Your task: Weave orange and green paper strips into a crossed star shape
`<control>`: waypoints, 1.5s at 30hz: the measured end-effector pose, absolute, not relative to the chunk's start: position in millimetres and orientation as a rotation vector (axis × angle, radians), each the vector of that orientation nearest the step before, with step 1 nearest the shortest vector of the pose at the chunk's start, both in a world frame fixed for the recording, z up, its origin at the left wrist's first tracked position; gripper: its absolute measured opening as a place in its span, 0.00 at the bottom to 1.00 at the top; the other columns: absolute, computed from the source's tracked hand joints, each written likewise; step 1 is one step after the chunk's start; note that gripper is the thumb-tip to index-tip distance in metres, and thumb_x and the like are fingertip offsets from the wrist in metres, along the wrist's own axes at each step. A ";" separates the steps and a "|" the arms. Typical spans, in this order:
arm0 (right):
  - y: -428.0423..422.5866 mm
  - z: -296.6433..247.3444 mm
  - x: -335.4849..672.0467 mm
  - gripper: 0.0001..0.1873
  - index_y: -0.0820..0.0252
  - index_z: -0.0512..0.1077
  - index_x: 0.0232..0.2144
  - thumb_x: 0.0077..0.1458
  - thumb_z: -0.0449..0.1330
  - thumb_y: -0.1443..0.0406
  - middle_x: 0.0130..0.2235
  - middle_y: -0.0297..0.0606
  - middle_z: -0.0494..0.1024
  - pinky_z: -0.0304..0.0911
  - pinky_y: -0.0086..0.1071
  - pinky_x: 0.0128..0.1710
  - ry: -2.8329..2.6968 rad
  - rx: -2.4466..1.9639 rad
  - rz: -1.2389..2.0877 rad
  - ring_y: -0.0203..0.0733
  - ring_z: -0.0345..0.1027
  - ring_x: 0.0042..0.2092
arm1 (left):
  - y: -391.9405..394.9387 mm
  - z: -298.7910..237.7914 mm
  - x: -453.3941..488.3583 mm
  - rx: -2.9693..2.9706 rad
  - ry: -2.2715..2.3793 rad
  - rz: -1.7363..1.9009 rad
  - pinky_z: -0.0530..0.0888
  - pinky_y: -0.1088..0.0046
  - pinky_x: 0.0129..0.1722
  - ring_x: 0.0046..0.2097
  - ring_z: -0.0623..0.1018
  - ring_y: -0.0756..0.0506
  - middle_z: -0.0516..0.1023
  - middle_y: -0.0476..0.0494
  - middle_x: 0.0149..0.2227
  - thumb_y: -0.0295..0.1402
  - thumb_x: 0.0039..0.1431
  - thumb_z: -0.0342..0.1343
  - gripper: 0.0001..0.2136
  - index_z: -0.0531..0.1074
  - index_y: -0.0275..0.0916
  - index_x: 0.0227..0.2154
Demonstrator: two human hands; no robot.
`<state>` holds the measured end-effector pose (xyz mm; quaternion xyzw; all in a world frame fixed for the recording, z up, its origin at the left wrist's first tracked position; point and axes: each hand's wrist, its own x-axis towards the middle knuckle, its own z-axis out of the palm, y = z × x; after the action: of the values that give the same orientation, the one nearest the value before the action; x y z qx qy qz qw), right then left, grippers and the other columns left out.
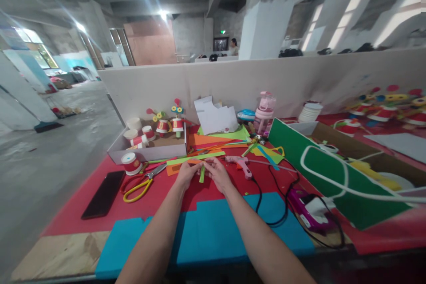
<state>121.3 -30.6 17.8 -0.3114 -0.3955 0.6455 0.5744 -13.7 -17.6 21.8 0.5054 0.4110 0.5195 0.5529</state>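
Observation:
My left hand (189,174) and my right hand (216,172) meet over the red table, with fingertips pinched together. Between them hangs a short light-green paper strip (202,175), gripped from both sides. A long green strip (209,155) and an orange paper piece (173,169) lie just behind and beside my left hand. Close to my right hand rests a pink hot glue gun (242,165), its nozzle toward my fingers. Scissors with yellow and red handles (143,184) lie open to the left. My fingers partly hide the upper end of the held strip.
A black phone (104,195) and a paper cup (131,163) are at left. Behind stands a white box (149,154) with cup figures. At right are a green-sided box (299,164), a purple power strip (309,213) and loose cables. Blue sheeting (206,230) covers the front edge.

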 end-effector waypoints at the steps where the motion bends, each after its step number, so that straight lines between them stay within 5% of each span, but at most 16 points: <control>1: -29.7 16.5 121.2 0.21 0.57 0.69 0.35 0.40 0.69 0.56 0.29 0.32 0.78 0.69 0.35 0.35 -0.926 -0.737 1.509 0.38 0.73 0.29 | -17.4 21.5 -13.7 1.205 0.975 1.231 0.64 0.77 0.24 0.22 0.67 0.53 0.69 0.51 0.20 0.42 0.42 0.66 0.16 0.74 0.33 0.27; 20: -19.9 4.0 121.9 0.20 0.60 0.76 0.30 0.37 0.69 0.53 0.29 0.35 0.78 0.66 0.31 0.35 -0.958 -0.876 1.357 0.38 0.71 0.32 | -16.1 22.8 -10.7 1.240 0.983 1.264 0.64 0.77 0.24 0.22 0.67 0.53 0.69 0.50 0.18 0.41 0.42 0.66 0.15 0.73 0.33 0.25; 25: -16.6 3.2 122.9 0.18 0.59 0.74 0.28 0.35 0.71 0.54 0.27 0.31 0.76 0.66 0.29 0.33 -0.844 -0.807 1.415 0.34 0.69 0.29 | -23.5 39.8 -28.8 1.486 1.268 1.249 0.66 0.75 0.26 0.24 0.69 0.50 0.71 0.49 0.20 0.41 0.51 0.57 0.12 0.73 0.35 0.28; 31: -10.1 0.9 125.2 0.18 0.58 0.73 0.27 0.34 0.72 0.57 0.28 0.29 0.75 0.65 0.28 0.34 -0.715 -0.705 1.475 0.32 0.68 0.29 | -67.0 72.9 -135.8 2.221 2.192 0.556 0.68 0.64 0.46 0.47 0.74 0.38 0.75 0.31 0.43 0.25 0.55 0.48 0.13 0.73 0.33 0.40; 36: -8.7 -2.1 125.4 0.17 0.57 0.73 0.28 0.36 0.71 0.58 0.27 0.28 0.75 0.64 0.27 0.33 -0.702 -0.685 1.487 0.32 0.67 0.29 | -87.0 59.7 -196.3 2.157 2.337 -0.128 0.69 0.63 0.44 0.47 0.75 0.36 0.75 0.28 0.43 0.28 0.56 0.48 0.13 0.70 0.31 0.44; 42: -10.2 -0.9 127.3 0.17 0.57 0.72 0.28 0.35 0.72 0.58 0.27 0.28 0.75 0.65 0.28 0.33 -0.677 -0.647 1.491 0.32 0.68 0.29 | -87.4 65.2 -191.1 2.167 2.343 -0.185 0.69 0.65 0.42 0.47 0.76 0.37 0.75 0.29 0.46 0.28 0.54 0.49 0.27 0.55 0.34 0.59; 45: -9.3 -0.3 128.4 0.17 0.57 0.72 0.28 0.36 0.71 0.57 0.27 0.29 0.74 0.65 0.27 0.32 -0.656 -0.658 1.438 0.32 0.68 0.29 | -107.0 84.4 -188.8 2.116 2.327 -0.143 0.70 0.67 0.36 0.42 0.78 0.36 0.77 0.31 0.40 0.37 0.54 0.50 0.26 0.58 0.36 0.56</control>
<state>128.4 -9.3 -0.3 -0.2901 -0.2896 0.6344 0.6553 -188.8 -107.0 84.4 0.6719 0.7392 -0.0454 -0.0035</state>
